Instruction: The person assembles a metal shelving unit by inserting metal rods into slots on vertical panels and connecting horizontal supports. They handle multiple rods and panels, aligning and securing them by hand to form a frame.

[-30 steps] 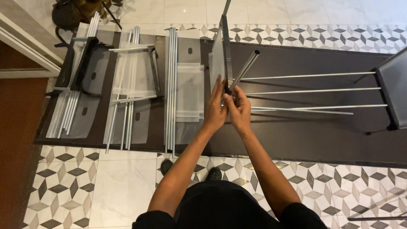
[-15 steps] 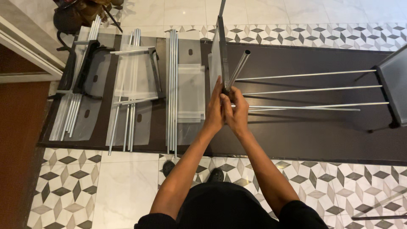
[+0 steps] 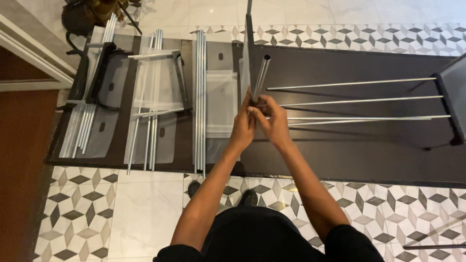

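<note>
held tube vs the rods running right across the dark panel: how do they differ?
The held tube is thicker and much shorter than the rods. The tube tilts up off the dark panel, gripped at its lower end by the left hand and right hand; the rods run level and untouched. The tube's top end is free and open; the rods' far ends meet a dark plate. Both are bare silvery metal.

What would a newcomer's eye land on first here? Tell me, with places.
At centre, the left hand and right hand meet around a short metal tube that stands upright. Right of them, long thin rods run sideways to a dark panel. Left lie bundled rods on plastic.
</note>
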